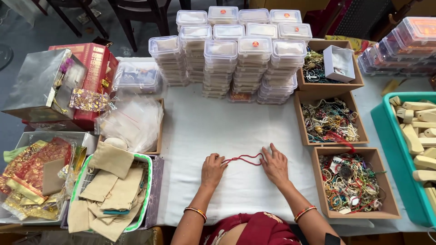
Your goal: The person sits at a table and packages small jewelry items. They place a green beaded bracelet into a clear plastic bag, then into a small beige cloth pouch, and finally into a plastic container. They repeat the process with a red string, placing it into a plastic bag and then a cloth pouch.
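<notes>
Both hands pressing a red cord flat on the desk.

Left hand (212,170) and right hand (274,164) are lying palm-down on the white desk (204,131), fingers narrow and pinching the ends of the red cord (243,159), which is looping between them. Just right of the right hand, three brown boxes (390,208) are holding tangled cords and beads. Left of the left hand, a basket of beige cloth pouches (113,181) is sitting beside clear plastic bags (134,120). Further back, stacks of clear lidded containers (236,63) are lining the desk. A teal tray (386,136) of pale wooden pieces is sitting far right.
</notes>
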